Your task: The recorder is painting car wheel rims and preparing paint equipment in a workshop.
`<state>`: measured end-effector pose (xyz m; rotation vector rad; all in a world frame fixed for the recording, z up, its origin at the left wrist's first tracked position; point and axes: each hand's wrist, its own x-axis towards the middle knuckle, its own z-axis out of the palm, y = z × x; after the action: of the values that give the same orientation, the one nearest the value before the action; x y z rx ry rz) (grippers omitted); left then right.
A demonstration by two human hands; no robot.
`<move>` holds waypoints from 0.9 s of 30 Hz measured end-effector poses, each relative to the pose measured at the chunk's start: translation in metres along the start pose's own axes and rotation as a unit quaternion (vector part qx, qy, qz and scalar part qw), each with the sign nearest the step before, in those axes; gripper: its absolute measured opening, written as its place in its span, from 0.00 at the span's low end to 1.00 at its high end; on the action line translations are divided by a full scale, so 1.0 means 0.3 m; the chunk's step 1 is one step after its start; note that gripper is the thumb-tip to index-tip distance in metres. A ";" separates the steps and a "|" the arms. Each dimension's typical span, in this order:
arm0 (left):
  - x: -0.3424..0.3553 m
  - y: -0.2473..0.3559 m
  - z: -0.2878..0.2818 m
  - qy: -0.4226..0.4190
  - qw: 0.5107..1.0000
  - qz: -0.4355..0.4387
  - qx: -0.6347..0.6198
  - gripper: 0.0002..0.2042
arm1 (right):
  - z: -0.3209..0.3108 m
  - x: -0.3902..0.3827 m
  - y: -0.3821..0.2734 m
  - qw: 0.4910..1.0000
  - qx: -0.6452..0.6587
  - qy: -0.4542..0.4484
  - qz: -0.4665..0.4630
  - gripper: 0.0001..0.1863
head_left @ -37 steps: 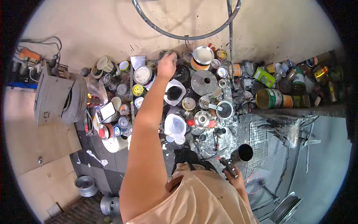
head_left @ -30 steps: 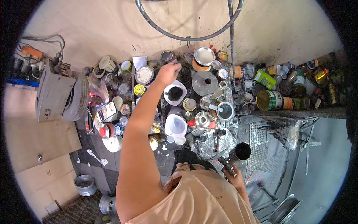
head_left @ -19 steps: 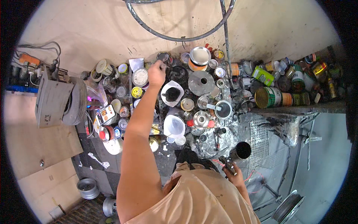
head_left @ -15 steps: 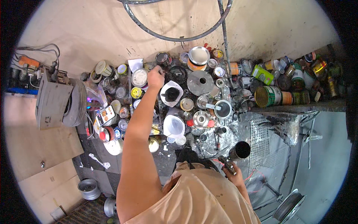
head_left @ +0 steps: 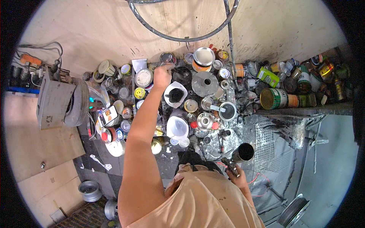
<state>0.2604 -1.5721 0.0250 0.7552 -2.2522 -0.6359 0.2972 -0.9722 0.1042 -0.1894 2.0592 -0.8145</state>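
My left hand reaches to the back of the crowded bench, fingers curled just below a small dark tin, beside a dented white lid and a black tub; what the fingers hold, if anything, is hidden. Below lies a white container with black contents. My right hand, low on the right, grips a dirty spray gun with a large dark cup.
Jumbled cans fill the right shelf. A phone, a wheel-shaped machine and power leads are at left. A hose hangs on the wall. Wheel rims stand on the floor.
My left hand has shifted a little left and down from where it was a second ago, fingers still curled. The camera view has moved slightly. My right hand still holds the spray gun.
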 end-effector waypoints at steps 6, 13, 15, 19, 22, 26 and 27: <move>0.024 -0.009 -0.019 -0.141 0.988 0.062 0.001 0.12 | 0.018 -0.014 0.038 0.997 0.021 0.056 -0.049 0.21; 0.034 -0.042 0.029 -0.097 0.991 0.059 -0.069 0.14 | 0.022 0.005 0.090 0.998 -0.007 0.041 -0.040 0.17; 0.035 -0.053 0.020 -0.133 0.988 0.071 0.008 0.14 | 0.020 0.006 0.077 0.999 0.013 0.027 -0.038 0.17; 0.034 -0.022 0.017 -0.088 0.994 0.061 0.037 0.14 | 0.025 0.011 0.102 0.998 0.014 0.042 -0.033 0.16; 0.044 -0.028 0.000 -0.096 0.994 0.003 -0.057 0.13 | 0.014 0.012 0.095 0.998 -0.008 0.026 -0.055 0.16; 0.043 -0.034 0.003 -0.095 0.995 0.024 0.023 0.13 | 0.015 0.007 0.087 0.998 -0.011 0.032 -0.051 0.16; 0.042 -0.024 0.008 -0.067 0.997 0.038 0.014 0.13 | 0.015 0.006 0.086 0.998 -0.017 0.040 -0.051 0.16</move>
<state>0.2533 -1.5852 0.0244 0.6545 -2.4050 -0.6358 0.3040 -0.9551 0.0853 -0.2879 2.1533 -0.8611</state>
